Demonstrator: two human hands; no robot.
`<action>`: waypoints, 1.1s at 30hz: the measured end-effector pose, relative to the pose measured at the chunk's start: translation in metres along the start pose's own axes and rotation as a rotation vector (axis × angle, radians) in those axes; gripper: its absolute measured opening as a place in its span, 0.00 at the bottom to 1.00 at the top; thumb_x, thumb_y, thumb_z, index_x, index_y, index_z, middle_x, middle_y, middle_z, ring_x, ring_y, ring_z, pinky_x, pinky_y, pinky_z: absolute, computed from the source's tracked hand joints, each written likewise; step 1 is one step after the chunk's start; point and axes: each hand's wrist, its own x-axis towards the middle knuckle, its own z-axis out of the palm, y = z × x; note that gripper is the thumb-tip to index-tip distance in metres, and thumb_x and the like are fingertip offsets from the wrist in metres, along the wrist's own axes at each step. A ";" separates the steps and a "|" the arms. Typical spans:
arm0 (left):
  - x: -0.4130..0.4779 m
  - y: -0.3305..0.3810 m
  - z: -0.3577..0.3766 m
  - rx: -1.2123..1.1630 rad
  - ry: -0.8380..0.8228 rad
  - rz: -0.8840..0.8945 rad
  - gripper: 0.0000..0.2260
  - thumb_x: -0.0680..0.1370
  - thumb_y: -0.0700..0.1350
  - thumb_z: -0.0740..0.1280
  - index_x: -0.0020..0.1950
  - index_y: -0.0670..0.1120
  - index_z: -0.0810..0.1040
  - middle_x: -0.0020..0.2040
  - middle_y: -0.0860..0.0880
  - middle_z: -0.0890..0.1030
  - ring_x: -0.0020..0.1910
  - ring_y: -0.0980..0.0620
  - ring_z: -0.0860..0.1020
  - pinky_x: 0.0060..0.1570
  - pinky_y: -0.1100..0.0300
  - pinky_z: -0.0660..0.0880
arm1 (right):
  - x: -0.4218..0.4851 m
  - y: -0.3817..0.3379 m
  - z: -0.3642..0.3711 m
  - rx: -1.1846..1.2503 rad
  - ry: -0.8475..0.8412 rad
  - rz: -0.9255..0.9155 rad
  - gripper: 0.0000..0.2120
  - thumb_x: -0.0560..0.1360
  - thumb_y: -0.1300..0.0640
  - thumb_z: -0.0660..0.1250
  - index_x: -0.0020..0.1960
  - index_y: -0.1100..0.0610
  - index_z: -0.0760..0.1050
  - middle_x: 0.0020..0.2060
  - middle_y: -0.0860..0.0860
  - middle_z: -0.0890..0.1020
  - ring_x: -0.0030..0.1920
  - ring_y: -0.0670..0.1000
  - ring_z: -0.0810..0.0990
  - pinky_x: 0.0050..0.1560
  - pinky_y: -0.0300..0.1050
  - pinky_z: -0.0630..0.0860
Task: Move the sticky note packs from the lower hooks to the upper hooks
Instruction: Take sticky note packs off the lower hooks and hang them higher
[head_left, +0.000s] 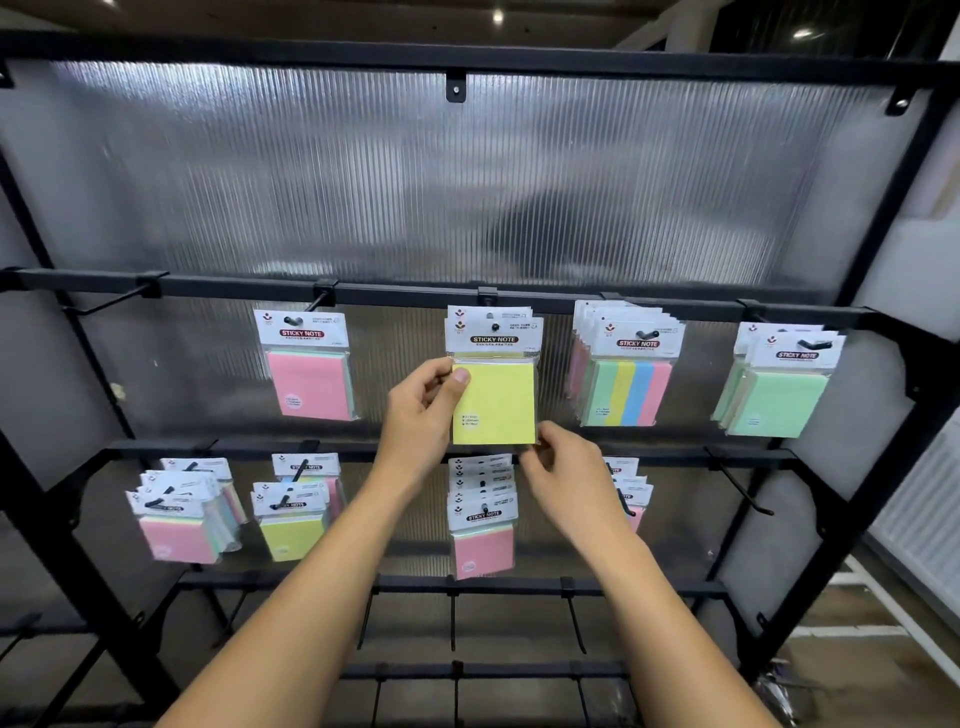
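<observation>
A yellow sticky note pack (494, 401) hangs on the middle hook (493, 326) of the upper rail. My left hand (423, 415) pinches its left edge, thumb on the front. My right hand (563, 470) touches its lower right corner with the fingertips. Another pack sits behind it on the same hook. Just below, a stack of packs with a pink pack in front (483, 540) hangs on a lower hook. Further lower hooks hold a pink-fronted stack (179, 525), a yellow-fronted stack (293, 519) and a stack (631, 493) partly hidden by my right hand.
On the upper rail (405, 289) hang a pink pack (309, 371), a striped multicolour stack (626, 374) and a green stack (776, 387). An empty upper hook (111, 301) is at far left, an empty lower hook (743, 488) at right. Bare hooks sit below.
</observation>
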 end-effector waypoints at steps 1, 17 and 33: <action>0.001 0.001 0.001 -0.004 0.003 -0.003 0.05 0.81 0.39 0.63 0.52 0.43 0.79 0.43 0.54 0.81 0.39 0.66 0.78 0.38 0.71 0.73 | -0.001 0.000 0.000 0.003 -0.002 0.003 0.05 0.78 0.56 0.63 0.47 0.56 0.77 0.38 0.49 0.80 0.39 0.49 0.76 0.40 0.48 0.74; 0.005 0.001 0.005 0.033 0.039 -0.004 0.06 0.81 0.41 0.63 0.47 0.41 0.79 0.37 0.55 0.77 0.35 0.67 0.74 0.36 0.74 0.68 | 0.001 0.008 0.002 -0.010 -0.027 0.048 0.06 0.79 0.52 0.63 0.44 0.49 0.73 0.33 0.41 0.76 0.36 0.40 0.74 0.34 0.37 0.67; -0.008 0.000 -0.001 0.023 0.035 0.048 0.05 0.80 0.39 0.63 0.51 0.41 0.79 0.42 0.54 0.81 0.39 0.65 0.77 0.38 0.72 0.71 | -0.002 0.008 0.011 -0.023 -0.045 0.061 0.06 0.78 0.52 0.63 0.44 0.52 0.76 0.36 0.48 0.81 0.38 0.49 0.77 0.39 0.49 0.76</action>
